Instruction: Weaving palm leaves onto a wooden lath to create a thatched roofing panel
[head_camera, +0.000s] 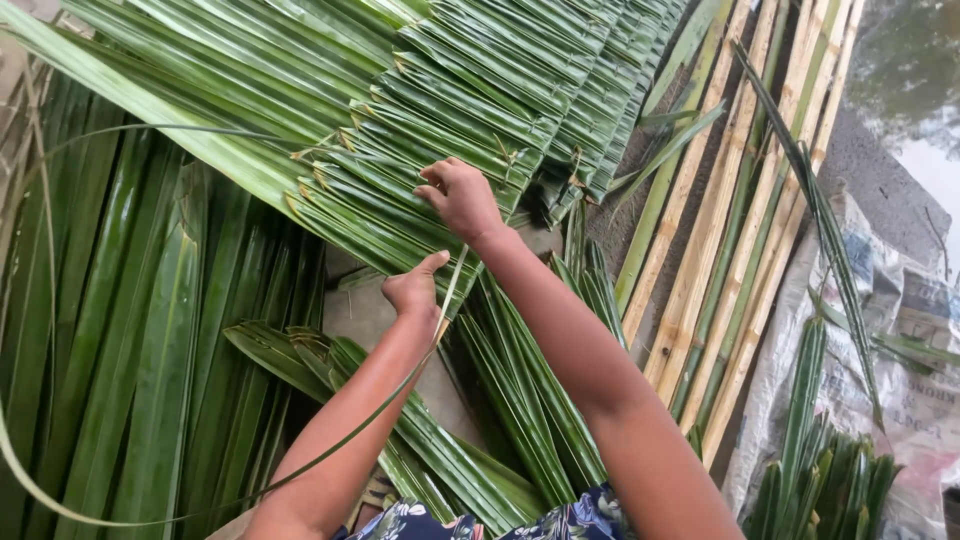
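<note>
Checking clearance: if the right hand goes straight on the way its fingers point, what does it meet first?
The right hand already rests on the folded palm-leaf panel; going on up-left, it likely just slides further across those leaves.

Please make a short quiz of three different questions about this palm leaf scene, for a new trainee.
1. True or false: the right hand rests on top of the row of folded green leaves.
2. Which lies right of the leaves? A) split bamboo strips B) a metal bucket C) a coil of rope
3. Fill in: the left hand is at the lower ___ of the folded leaves, beside a thin pale strip.

Key
1. True
2. A
3. edge
</note>
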